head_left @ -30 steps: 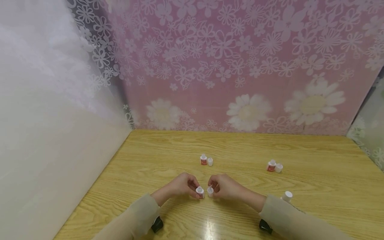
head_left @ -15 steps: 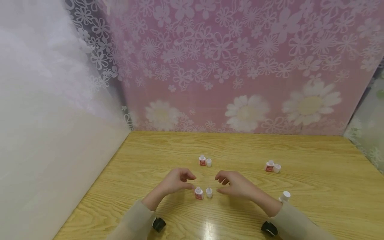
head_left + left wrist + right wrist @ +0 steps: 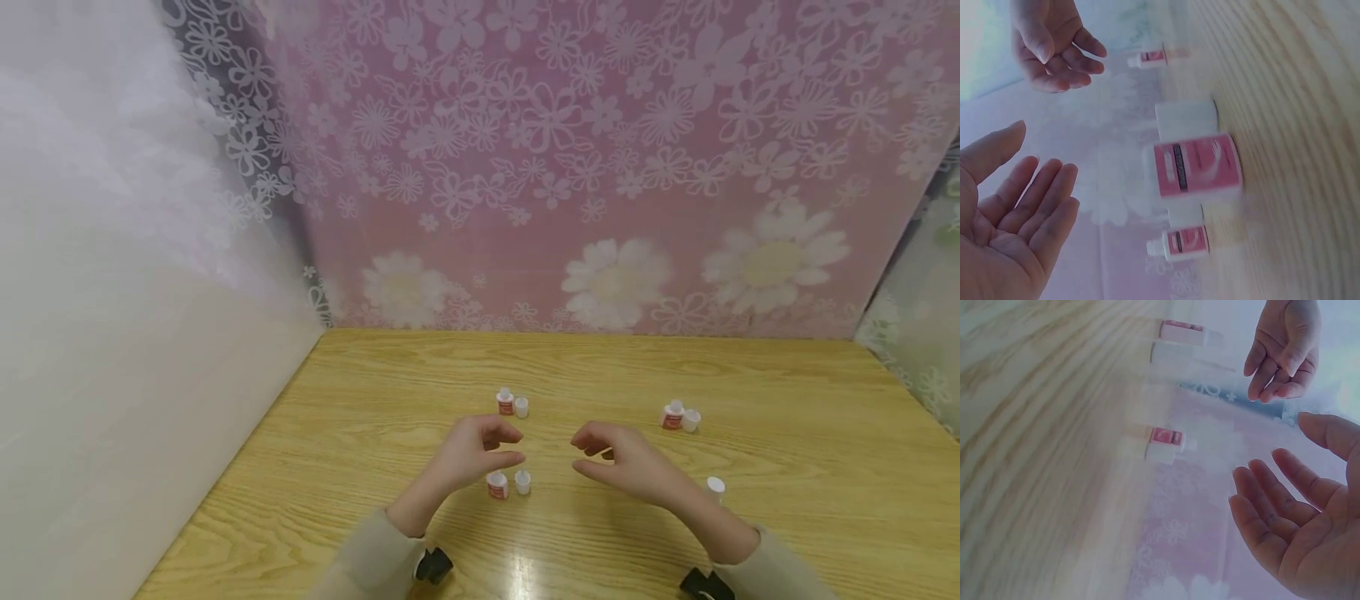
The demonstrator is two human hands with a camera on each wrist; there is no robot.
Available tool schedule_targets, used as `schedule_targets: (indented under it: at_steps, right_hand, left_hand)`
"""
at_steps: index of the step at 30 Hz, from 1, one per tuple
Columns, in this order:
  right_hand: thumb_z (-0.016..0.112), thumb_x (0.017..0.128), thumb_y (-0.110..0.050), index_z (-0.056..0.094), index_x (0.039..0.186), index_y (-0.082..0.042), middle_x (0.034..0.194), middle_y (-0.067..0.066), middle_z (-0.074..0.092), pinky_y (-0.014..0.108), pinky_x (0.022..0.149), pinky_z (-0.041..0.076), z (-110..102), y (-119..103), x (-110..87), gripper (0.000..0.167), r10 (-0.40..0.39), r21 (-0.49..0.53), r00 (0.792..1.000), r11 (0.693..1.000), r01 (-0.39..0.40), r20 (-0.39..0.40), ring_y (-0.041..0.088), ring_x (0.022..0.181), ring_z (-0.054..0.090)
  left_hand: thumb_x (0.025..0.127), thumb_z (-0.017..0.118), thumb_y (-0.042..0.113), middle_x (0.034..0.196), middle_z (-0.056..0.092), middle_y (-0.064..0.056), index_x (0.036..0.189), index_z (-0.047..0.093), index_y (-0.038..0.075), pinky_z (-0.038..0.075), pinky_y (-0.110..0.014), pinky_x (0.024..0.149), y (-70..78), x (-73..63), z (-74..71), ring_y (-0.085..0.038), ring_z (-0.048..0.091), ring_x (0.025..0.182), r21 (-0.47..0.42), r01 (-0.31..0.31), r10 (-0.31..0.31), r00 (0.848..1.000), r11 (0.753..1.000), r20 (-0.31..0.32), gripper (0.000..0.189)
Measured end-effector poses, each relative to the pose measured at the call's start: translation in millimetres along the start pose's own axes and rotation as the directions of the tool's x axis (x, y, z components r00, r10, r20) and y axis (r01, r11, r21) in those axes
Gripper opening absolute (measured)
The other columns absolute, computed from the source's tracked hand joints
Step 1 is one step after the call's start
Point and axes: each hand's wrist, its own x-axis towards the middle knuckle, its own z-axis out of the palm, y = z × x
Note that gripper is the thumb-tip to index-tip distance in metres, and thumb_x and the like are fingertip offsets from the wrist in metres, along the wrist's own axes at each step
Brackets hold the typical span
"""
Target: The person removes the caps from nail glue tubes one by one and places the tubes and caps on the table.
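Observation:
A small white bottle with a red label (image 3: pixel 497 486) stands uncapped at the front middle of the table. Just right of it is its white cap (image 3: pixel 522 482), upside down, with a thin applicator pointing up. My left hand (image 3: pixel 476 457) hovers over the bottle, its thumb and fingers apart and nothing between them; in the head view it covers part of the bottle's neck. Off to the right of the cap, my right hand (image 3: pixel 622 460) is raised with loosely bent, empty fingers. Both palms face each other in the left wrist view, above the labelled bottle (image 3: pixel 1197 165).
Behind stands a second uncapped bottle (image 3: pixel 506 402) with its cap (image 3: pixel 522 407) beside it. A third bottle (image 3: pixel 672 416) and cap (image 3: pixel 692 420) are at the back right. Close to the right forearm is another white-topped item (image 3: pixel 716 486), partly hidden. A flowered curtain (image 3: pixel 525 208) bounds the table's back.
Both hands have let go of the front bottle and its cap, which now stand on the table. The left hand has risen and shifted right over the bottle; the right hand has drawn away rightward.

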Motion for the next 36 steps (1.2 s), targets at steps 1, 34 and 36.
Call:
schedule_targets:
  at_steps: [1, 34, 36]
  right_hand:
    - [0.062, 0.084, -0.024, 0.058, 0.1, -0.006, 0.099, 0.012, 0.059, 0.043, 0.072, 0.045, -2, 0, -2.5, 0.024, 0.004, 0.006, 1.0, 1.0, -0.004, -0.005, 0.029, 0.088, 0.056]
    - [0.067, 0.08, -0.017, 0.06, 0.099, -0.001, 0.095, 0.006, 0.061, 0.024, 0.063, 0.047, -60, 19, -76.9, 0.026, 0.143, -0.135, 0.955, 0.974, -0.183, -0.26, 0.023, 0.082, 0.057]
    - [0.067, 0.08, -0.017, 0.06, 0.099, -0.001, 0.095, 0.006, 0.061, 0.024, 0.062, 0.047, -62, 22, -80.7, 0.026, 0.156, -0.149, 0.951, 0.968, -0.201, -0.268, 0.024, 0.082, 0.056]
  left_hand:
    - [0.079, 0.068, 0.018, 0.098, 0.063, -0.009, 0.096, 0.064, 0.007, 0.043, -0.031, 0.081, 2.2, 1.3, 2.8, -0.017, 0.057, 0.093, -0.005, -0.001, 0.001, 1.0, 1.0, -0.002, 0.02]
    - [0.083, 0.063, 0.016, 0.102, 0.062, 0.003, 0.105, 0.061, 0.005, 0.04, -0.014, 0.077, 56.3, 39.2, 107.3, 0.0, 0.054, 0.093, 0.067, -0.159, 0.148, 0.978, 0.985, 0.145, 0.025]
    - [0.083, 0.064, 0.016, 0.102, 0.062, 0.004, 0.106, 0.06, 0.005, 0.04, -0.014, 0.076, 57.7, 42.2, 113.5, 0.0, 0.054, 0.093, 0.074, -0.158, 0.145, 0.978, 0.985, 0.151, 0.026]
